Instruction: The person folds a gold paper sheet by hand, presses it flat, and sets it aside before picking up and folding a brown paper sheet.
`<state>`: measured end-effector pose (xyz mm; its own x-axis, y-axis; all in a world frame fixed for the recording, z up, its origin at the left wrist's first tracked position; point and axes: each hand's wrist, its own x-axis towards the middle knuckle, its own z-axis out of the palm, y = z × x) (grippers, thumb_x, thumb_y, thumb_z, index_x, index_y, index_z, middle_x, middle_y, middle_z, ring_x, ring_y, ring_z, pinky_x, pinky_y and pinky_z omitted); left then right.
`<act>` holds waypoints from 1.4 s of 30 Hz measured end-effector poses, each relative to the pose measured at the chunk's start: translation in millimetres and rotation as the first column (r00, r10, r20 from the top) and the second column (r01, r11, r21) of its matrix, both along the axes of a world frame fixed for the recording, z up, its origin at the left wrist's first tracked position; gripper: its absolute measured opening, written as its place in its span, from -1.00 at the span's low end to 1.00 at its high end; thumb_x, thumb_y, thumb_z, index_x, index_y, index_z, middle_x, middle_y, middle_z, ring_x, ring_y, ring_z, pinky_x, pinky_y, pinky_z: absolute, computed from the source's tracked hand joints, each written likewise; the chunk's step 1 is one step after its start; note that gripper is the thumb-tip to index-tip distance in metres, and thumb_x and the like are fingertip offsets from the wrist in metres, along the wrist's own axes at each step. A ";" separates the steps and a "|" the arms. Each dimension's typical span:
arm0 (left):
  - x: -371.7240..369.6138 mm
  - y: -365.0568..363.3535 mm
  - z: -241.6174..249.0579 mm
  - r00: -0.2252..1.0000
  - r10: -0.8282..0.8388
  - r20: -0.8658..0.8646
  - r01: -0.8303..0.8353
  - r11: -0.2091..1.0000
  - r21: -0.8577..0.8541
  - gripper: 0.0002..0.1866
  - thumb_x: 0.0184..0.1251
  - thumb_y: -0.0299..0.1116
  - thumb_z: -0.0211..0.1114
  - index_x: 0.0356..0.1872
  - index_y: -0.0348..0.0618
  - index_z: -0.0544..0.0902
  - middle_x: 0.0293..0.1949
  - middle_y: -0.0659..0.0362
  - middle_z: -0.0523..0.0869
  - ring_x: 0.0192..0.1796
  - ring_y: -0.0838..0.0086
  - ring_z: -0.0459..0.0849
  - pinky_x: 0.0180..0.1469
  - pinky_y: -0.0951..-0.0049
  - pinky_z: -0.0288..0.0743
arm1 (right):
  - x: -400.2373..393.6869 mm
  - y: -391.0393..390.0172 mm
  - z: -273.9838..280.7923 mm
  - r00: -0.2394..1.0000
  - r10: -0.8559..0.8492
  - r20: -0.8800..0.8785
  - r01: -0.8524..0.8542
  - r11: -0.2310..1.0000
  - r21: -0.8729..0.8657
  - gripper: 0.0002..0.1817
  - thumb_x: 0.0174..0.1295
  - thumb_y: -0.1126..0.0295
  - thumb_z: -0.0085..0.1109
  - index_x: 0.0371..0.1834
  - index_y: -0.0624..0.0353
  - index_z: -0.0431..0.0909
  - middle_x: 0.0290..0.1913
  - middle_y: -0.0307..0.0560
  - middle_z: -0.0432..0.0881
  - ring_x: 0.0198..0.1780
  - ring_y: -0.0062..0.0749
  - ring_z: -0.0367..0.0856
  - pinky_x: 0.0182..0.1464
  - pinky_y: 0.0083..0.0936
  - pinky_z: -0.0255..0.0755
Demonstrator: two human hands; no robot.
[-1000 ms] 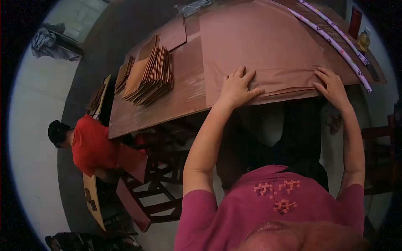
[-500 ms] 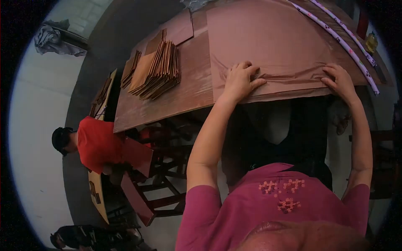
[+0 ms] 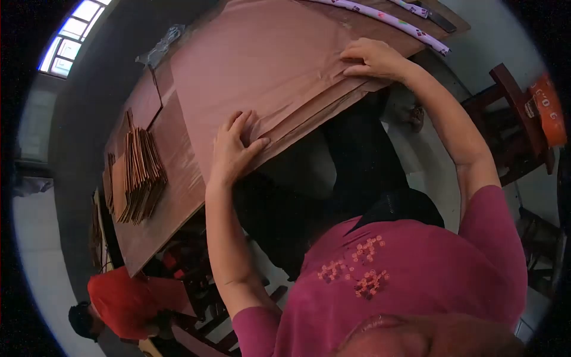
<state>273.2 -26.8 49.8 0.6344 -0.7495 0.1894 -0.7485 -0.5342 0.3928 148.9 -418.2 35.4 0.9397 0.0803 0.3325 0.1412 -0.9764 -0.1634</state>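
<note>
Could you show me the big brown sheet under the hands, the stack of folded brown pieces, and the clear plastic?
Brown sheet [image 3: 256, 59]: head view, smooth middle.
Stack of folded brown pieces [image 3: 143, 172]: head view, layered edges.
Clear plastic [image 3: 163, 46]: head view, crumpled middle.

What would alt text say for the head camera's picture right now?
A person's left hand and right hand rest on a large, creased pinkish-brown sheet atop a table. A bundle of thin brown pieces lies to its left; another person in red appears lower left.
</note>
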 end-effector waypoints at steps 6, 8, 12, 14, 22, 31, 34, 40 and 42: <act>-0.1 3.1 -13.3 1.000 0.000 0.028 0.000 1.000 -0.009 -0.35 0.18 0.02 0.46 0.27 -0.01 0.60 0.35 -0.01 0.48 0.36 0.04 0.44 0.37 0.09 0.30 | -19.5 -9.2 -7.4 0.987 0.122 0.109 -0.120 0.992 -0.026 -0.40 0.11 0.05 0.42 0.15 0.17 0.60 0.20 0.01 0.61 0.25 -0.02 0.50 0.33 -0.17 0.34; 0.6 1.7 -14.6 1.000 0.001 0.012 -0.001 1.000 -0.011 -0.38 0.20 0.02 0.44 0.26 -0.01 0.62 0.35 -0.01 0.47 0.36 0.04 0.44 0.36 0.09 0.31 | -18.6 -17.4 -10.1 0.976 0.201 0.084 -0.205 0.978 0.041 -0.43 0.10 0.12 0.44 0.15 0.16 0.62 0.22 -0.02 0.61 0.27 -0.07 0.50 0.34 -0.18 0.34; 1.5 -2.7 -15.6 0.998 0.035 0.052 -0.035 0.999 -0.005 -0.45 0.26 -0.01 0.41 0.22 -0.01 0.64 0.31 -0.02 0.51 0.32 0.03 0.48 0.34 0.10 0.33 | -18.6 -20.9 -10.5 0.986 0.167 0.021 -0.169 0.979 0.111 -0.47 0.11 0.05 0.45 0.07 0.14 0.68 0.21 -0.06 0.61 0.25 -0.12 0.53 0.28 -0.25 0.41; 0.0 -4.1 -15.9 0.997 0.036 0.062 -0.035 0.999 -0.015 -0.48 0.28 -0.02 0.39 0.21 -0.01 0.65 0.29 -0.03 0.53 0.30 0.02 0.49 0.33 0.10 0.33 | -20.0 -21.2 -9.2 0.982 0.189 0.018 -0.189 0.968 0.164 -0.58 0.16 0.11 0.42 -0.03 0.17 0.72 0.16 -0.05 0.64 0.19 -0.13 0.58 0.23 -0.28 0.46; 8.5 -7.2 -15.7 0.999 0.045 0.017 -0.044 0.996 -0.084 -0.59 0.34 -0.07 0.35 0.08 -0.07 0.73 0.21 -0.03 0.60 0.22 0.05 0.58 0.25 0.15 0.43 | -25.6 -0.5 6.2 0.993 0.116 -0.018 -0.109 0.967 0.232 -0.67 0.22 0.18 0.35 -0.08 0.16 0.73 0.13 -0.04 0.67 0.20 -0.13 0.57 0.26 -0.23 0.42; 12.2 -8.0 -14.0 0.999 0.038 -0.024 -0.040 0.997 -0.070 -0.55 0.34 -0.04 0.34 0.12 -0.07 0.71 0.22 -0.04 0.60 0.25 0.04 0.58 0.28 0.15 0.41 | -11.7 10.6 0.1 0.994 0.044 0.102 -0.037 0.997 -0.069 -0.81 0.30 0.28 0.23 -0.11 0.09 0.69 -0.13 -0.05 0.71 -0.06 -0.04 0.65 0.05 -0.18 0.48; -3.9 -8.9 -6.0 0.994 0.062 0.085 -0.055 0.995 -0.082 -0.50 0.28 -0.03 0.38 0.16 -0.09 0.68 0.24 -0.05 0.58 0.24 0.03 0.58 0.34 0.15 0.35 | -11.8 15.1 0.2 0.992 0.024 0.123 -0.022 1.000 -0.022 -0.82 0.30 0.30 0.23 -0.12 0.08 0.69 -0.15 -0.04 0.71 -0.08 -0.03 0.65 0.01 -0.17 0.48; -28.3 -22.9 19.1 0.978 0.040 0.205 -0.052 0.997 0.057 -0.63 0.23 -0.16 0.41 -0.01 -0.12 0.72 0.10 0.07 0.69 0.09 0.07 0.66 0.22 0.13 0.43 | -7.2 10.2 -5.2 0.988 0.009 0.152 -0.019 0.998 0.068 -0.82 0.29 0.33 0.24 -0.11 0.12 0.67 -0.16 0.01 0.70 -0.08 0.02 0.66 -0.03 -0.15 0.51; -20.0 -21.8 11.3 0.973 0.049 0.226 -0.056 0.998 0.023 -0.70 0.25 -0.20 0.39 -0.08 -0.12 0.74 0.02 0.09 0.72 0.03 0.08 0.68 0.12 0.14 0.48 | -6.8 10.5 -4.4 0.990 0.006 0.139 -0.018 0.996 0.084 -0.80 0.27 0.32 0.24 -0.10 0.10 0.68 -0.15 0.05 0.70 -0.08 0.05 0.67 -0.05 -0.12 0.53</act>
